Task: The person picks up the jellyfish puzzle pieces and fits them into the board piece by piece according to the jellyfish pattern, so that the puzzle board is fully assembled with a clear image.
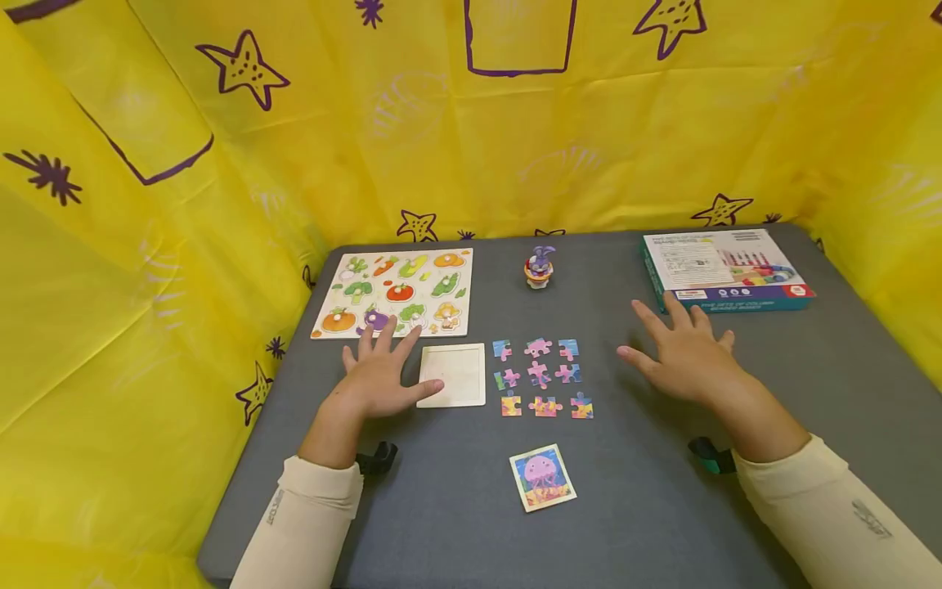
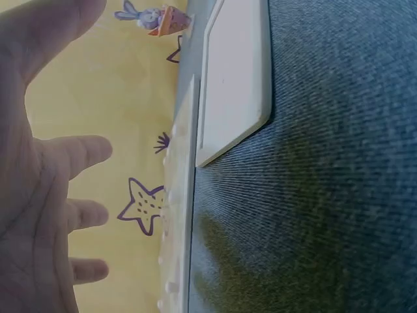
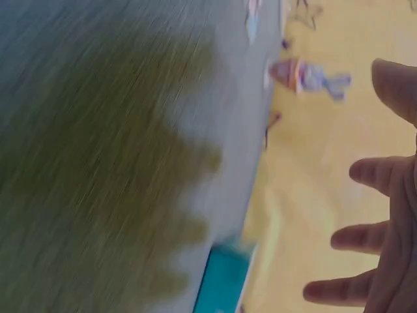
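Note:
My left hand (image 1: 378, 378) hovers palm down with fingers spread, its thumb overlapping the left edge of the square wooden puzzle frame (image 1: 464, 375) in the head view. To the frame's right lie several small jigsaw pieces (image 1: 539, 375) in rows, pink, blue and yellow. Nearer me is a square jellyfish picture card (image 1: 543, 478), slightly turned. My right hand (image 1: 686, 353) is held over the table to the right of the pieces, fingers spread and holding nothing. In the left wrist view the wooden frame (image 2: 238, 72) stands out beyond the left thumb.
A vegetable peg board (image 1: 397, 293) lies at the back left, just beyond the left fingertips. A small purple rabbit figure (image 1: 540, 267) stands at the back middle. At the back right is a flat teal box (image 1: 728, 270). Yellow cloth (image 1: 500, 155) hangs around the table.

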Available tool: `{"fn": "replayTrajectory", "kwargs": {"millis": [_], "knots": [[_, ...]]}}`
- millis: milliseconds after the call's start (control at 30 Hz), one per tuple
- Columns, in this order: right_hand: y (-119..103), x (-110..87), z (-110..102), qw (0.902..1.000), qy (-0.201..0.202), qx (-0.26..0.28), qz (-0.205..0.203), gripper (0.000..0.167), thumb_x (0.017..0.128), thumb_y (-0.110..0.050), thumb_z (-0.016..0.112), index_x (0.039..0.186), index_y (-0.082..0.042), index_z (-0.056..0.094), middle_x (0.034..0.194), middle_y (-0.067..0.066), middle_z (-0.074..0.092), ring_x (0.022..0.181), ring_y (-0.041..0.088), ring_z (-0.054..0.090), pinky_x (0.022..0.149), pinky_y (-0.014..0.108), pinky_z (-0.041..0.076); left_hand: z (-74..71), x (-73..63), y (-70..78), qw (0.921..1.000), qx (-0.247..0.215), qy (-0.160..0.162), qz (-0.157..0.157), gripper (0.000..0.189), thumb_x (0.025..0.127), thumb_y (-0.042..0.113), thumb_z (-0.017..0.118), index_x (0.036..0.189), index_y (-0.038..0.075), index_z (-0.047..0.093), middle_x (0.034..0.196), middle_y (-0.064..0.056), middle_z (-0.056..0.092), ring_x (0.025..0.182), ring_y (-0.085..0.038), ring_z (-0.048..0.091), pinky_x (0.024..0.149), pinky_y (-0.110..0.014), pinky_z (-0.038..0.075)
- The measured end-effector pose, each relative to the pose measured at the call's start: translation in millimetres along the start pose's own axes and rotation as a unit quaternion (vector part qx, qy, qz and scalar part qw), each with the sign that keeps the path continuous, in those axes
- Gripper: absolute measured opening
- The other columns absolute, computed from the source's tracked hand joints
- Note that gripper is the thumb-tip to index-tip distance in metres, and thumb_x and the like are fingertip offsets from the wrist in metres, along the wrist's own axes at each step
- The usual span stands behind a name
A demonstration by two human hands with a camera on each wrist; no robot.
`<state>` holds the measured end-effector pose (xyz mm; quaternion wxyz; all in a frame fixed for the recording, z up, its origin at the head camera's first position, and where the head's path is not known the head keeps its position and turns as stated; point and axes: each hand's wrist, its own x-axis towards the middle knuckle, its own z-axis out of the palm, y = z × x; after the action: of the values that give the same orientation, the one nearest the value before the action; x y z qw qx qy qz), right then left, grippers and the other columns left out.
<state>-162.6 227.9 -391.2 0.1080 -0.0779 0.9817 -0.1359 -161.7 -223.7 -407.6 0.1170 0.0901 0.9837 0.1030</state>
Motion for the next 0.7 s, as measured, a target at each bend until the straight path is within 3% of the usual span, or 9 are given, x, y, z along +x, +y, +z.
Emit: {"fn": "replayTrajectory", "kwargs": {"millis": [133, 300, 500, 700], "knots": [[-31.4, 14.8, 8.0, 0.9987, 0.003, -0.010, -0.050, 0.083, 0.097, -0.065, 0.053, 0.163, -0.024, 0.023, 0.166, 0.029, 0.012, 0.143, 0.064, 0.018, 0.100, 0.088, 0.016, 3.5, 0.6, -1.8, 0.9999, 0.001, -0.004, 0.013, 0.106, 0.081, 0.083, 0.057, 0.165, 0.029, 0.020, 0.172, -0.015, 0.006, 0.152, -0.052, 0.007, 0.112, -0.080, 0.004], [-74.1, 37.9, 22.4, 0.9940, -0.014, -0.022, -0.106, 0.073, 0.097, -0.053, 0.063, 0.158, -0.023, 0.039, 0.163, 0.025, 0.026, 0.144, 0.056, 0.028, 0.105, 0.080, 0.025, 9.6, 4.0, -1.0, 0.9984, 0.010, -0.005, 0.055, 0.099, 0.083, 0.070, 0.067, 0.162, 0.023, 0.030, 0.168, -0.016, 0.021, 0.150, -0.046, 0.021, 0.116, -0.072, 0.013], [-114.2, 71.7, 39.6, 0.9872, -0.061, -0.042, -0.141, 0.066, 0.096, -0.049, 0.067, 0.154, -0.024, 0.047, 0.158, 0.020, 0.035, 0.141, 0.049, 0.035, 0.107, 0.071, 0.033, 16.1, 4.2, 0.6, 0.9953, 0.005, -0.032, 0.091, 0.081, 0.088, 0.055, 0.071, 0.155, 0.019, 0.044, 0.164, -0.011, 0.035, 0.149, -0.041, 0.027, 0.118, -0.067, 0.017], [-137.0, 95.8, 51.2, 0.9825, -0.080, -0.045, -0.162, 0.054, 0.097, -0.044, 0.067, 0.145, -0.021, 0.056, 0.146, 0.017, 0.044, 0.130, 0.042, 0.043, 0.102, 0.060, 0.040, 18.6, 4.3, 0.9, 0.9937, 0.017, -0.033, 0.106, 0.062, 0.090, 0.045, 0.074, 0.144, 0.021, 0.057, 0.156, -0.009, 0.047, 0.145, -0.037, 0.036, 0.117, -0.063, 0.023]]}}
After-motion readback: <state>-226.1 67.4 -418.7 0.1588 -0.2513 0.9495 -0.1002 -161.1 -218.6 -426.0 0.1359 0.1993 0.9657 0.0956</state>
